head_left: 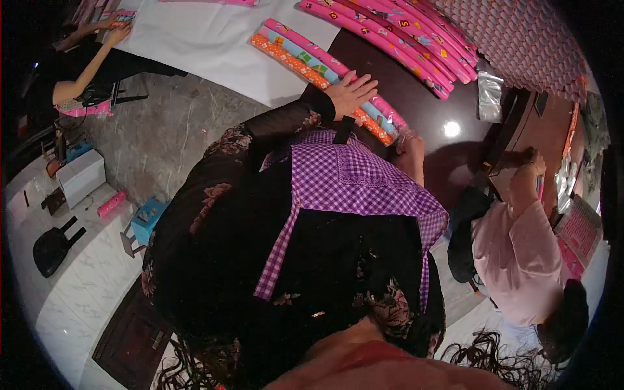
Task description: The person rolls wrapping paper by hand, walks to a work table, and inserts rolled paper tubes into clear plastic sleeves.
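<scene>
A bundle of three patterned paper rolls (296,62), pink, light blue and orange, lies slantwise before me, apparently in clear plastic film. My left hand (351,97) rests flat across the bundle with its fingers spread. At the near right end, my right hand (411,148) is closed on the gathered clear plastic film (404,134); its fingertips are partly hidden. The bundle's far end reaches onto a white sheet (221,62), and its near end lies over the dark table (432,123).
Several pink patterned rolls (396,42) are piled at the far side. Clear plastic packets (490,96) lie right of them, near a large stack of rolls (520,39). A person in a pink top (517,260) is at the right; another person's hands (120,23) hold something at upper left.
</scene>
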The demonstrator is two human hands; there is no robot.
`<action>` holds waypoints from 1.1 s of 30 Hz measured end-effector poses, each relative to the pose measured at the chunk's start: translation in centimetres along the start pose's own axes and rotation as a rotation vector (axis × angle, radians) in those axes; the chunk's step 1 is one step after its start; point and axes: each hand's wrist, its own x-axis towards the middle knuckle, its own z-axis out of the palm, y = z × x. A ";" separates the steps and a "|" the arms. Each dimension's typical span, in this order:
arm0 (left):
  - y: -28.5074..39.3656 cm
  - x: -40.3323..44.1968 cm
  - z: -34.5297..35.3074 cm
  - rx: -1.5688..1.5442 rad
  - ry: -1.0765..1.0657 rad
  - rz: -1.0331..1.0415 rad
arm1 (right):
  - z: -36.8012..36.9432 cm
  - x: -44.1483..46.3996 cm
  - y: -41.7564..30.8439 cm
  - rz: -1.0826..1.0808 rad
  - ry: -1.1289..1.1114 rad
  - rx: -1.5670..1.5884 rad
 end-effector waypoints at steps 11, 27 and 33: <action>0.0 -0.1 -0.3 0.038 -0.029 0.004 | -1.1 -0.5 0.4 0.021 -0.184 0.092; 0.3 0.3 -0.6 0.038 -0.054 0.044 | -0.9 0.2 0.7 -0.110 -0.127 0.048; 0.7 0.6 -1.3 -0.013 -0.069 0.054 | -0.2 0.2 0.2 -0.156 -0.094 -0.144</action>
